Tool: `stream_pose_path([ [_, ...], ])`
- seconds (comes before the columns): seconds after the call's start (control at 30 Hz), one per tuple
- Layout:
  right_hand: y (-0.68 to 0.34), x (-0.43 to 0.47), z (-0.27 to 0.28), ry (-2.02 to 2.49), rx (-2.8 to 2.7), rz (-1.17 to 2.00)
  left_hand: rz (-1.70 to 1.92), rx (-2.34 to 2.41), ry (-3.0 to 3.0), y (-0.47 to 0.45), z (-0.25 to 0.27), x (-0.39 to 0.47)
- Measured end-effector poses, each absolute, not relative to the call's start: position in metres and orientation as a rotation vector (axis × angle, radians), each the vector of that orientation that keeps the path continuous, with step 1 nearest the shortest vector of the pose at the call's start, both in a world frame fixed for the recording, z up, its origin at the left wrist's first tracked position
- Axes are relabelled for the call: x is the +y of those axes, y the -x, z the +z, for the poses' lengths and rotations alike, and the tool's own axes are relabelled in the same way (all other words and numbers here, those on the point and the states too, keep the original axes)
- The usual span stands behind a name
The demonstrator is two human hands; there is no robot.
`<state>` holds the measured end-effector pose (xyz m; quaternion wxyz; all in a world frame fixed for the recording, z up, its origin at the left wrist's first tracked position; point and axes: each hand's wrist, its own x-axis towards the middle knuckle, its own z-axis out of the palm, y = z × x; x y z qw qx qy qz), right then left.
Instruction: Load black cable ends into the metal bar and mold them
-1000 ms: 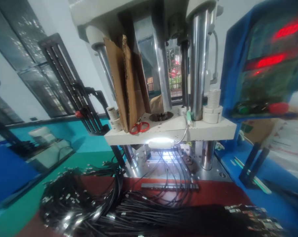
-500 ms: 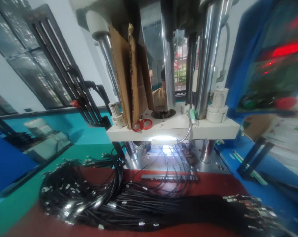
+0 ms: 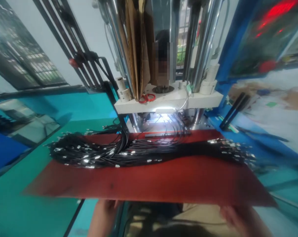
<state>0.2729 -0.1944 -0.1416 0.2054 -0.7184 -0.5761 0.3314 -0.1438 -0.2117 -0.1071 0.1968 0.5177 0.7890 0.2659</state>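
A red-brown board (image 3: 149, 184) lies in front of me. My left hand (image 3: 108, 207) is at its front edge, left of the middle, with the fingers mostly hidden beneath. Farther right, my right hand (image 3: 234, 214) is blurred at the same edge, its fingers hard to make out. Whether either hand grips the board cannot be seen. Across the board stretches a thick bundle of black cables (image 3: 178, 149) with shiny metal ends, looped at the left. Some thin cables run from it towards the lit space under the press plate (image 3: 141, 107).
Red-handled scissors (image 3: 147, 98) and upright cardboard (image 3: 136, 49) are on the press plate. A metal bar (image 3: 159, 134) lies before the press. On the right are a blue surface (image 3: 262, 138) and a control box with red lights. Behind the press, a person is partly visible.
My view has tilted down and back, so the press and cables sit higher and look smaller. The board's front edge and both my hands have come into view.
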Motion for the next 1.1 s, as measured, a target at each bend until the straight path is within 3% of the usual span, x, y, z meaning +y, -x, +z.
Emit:
stream_pose_path([
  [0.2,-0.264,-0.201,-0.132,1.872,-1.717,1.021,0.636,2.016,-1.546,0.159,-0.101,-0.209],
  [0.4,-0.253,-0.223,-0.048,1.54,-1.922,1.296,0.128,1.694,-1.703,0.161,-0.033,-0.227],
  [0.53,-0.244,-0.156,0.0,1.217,-1.788,1.297,0.43,1.611,-1.928,0.132,0.021,-0.192],
  [0.63,-0.225,-0.074,0.009,1.235,-1.472,1.133,0.671,1.84,-2.224,0.101,0.041,-0.135],
  [0.8,-0.189,0.015,-0.001,1.304,-1.221,1.126,0.652,1.983,-2.369,0.073,0.026,-0.043],
  [1.1,-0.179,0.029,0.002,1.187,-1.078,1.541,0.589,2.002,-2.221,0.077,0.004,-0.01],
])
